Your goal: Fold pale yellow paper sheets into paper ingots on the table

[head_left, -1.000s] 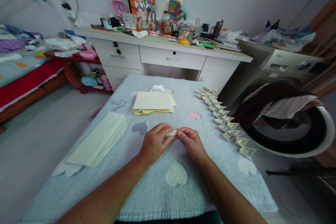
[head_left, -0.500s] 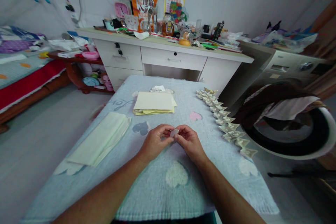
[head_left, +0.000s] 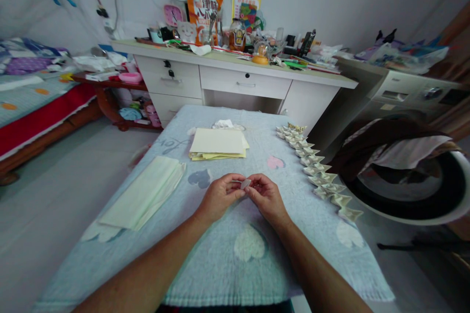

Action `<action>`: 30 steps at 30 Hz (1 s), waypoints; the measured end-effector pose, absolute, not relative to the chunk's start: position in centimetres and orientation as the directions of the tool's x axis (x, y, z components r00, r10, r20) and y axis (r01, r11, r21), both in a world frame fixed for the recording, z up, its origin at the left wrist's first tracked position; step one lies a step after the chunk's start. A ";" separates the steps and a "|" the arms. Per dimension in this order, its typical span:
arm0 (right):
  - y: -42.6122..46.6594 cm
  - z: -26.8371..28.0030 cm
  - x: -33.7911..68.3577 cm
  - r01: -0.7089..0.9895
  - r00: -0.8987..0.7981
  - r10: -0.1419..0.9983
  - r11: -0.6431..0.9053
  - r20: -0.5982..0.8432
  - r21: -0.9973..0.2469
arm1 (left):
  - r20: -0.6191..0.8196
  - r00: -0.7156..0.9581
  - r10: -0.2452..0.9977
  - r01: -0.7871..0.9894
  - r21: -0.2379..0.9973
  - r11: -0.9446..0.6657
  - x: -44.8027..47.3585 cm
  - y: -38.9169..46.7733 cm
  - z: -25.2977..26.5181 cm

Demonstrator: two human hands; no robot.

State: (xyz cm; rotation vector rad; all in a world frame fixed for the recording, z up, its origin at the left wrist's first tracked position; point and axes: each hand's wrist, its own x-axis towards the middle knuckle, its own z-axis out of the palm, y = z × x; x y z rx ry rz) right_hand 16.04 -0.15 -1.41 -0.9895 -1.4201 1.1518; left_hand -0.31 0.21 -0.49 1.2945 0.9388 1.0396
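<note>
A small piece of folded whitish paper (head_left: 245, 184) is pinched between my two hands over the middle of the cloth-covered table (head_left: 220, 274). My left hand (head_left: 221, 196) grips it from the left, thumb and fingertips closed on its edge. From the other side my right hand (head_left: 267, 197) pinches it too, the fingers partly hiding it. Beyond my hands lies a stack of cream and yellow paper (head_left: 217, 142). Folded pale green sheets (head_left: 145, 193) rest at the left. Along the right edge runs a row of folded paper pieces (head_left: 316, 170) with pointed tips.
Crumpled white tissue (head_left: 223, 124) sits behind the paper stack. A white desk (head_left: 244, 80) crowded with jars and bags stands beyond the table. On the right is a washing machine (head_left: 400, 90) with its round door open and clothes hanging out. A bed (head_left: 40, 93) is at the left.
The view has shifted slightly. The small paper has turned a little between my fingertips, and both hands keep their pinch on it.
</note>
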 end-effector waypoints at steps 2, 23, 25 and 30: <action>-0.1 -1.4 16.1 0.045 -0.142 0.963 0.237 0.229 -0.970 | 0.024 0.285 0.958 -0.081 0.997 -0.001 -0.4 0.3 -0.5; -0.7 -0.3 15.9 0.319 -0.214 0.812 0.583 0.543 -0.747 | -0.096 0.215 0.972 -0.224 0.964 0.145 0.1 0.2 -0.1; -0.6 -0.5 15.9 0.329 -0.229 0.803 0.596 0.550 -0.733 | -0.126 0.230 0.965 -0.262 0.947 0.186 0.0 0.3 0.0; -0.7 -0.7 16.0 0.358 -0.270 0.781 0.625 0.564 -0.694 | -0.128 0.284 0.950 -0.383 0.893 0.235 -0.4 0.4 0.0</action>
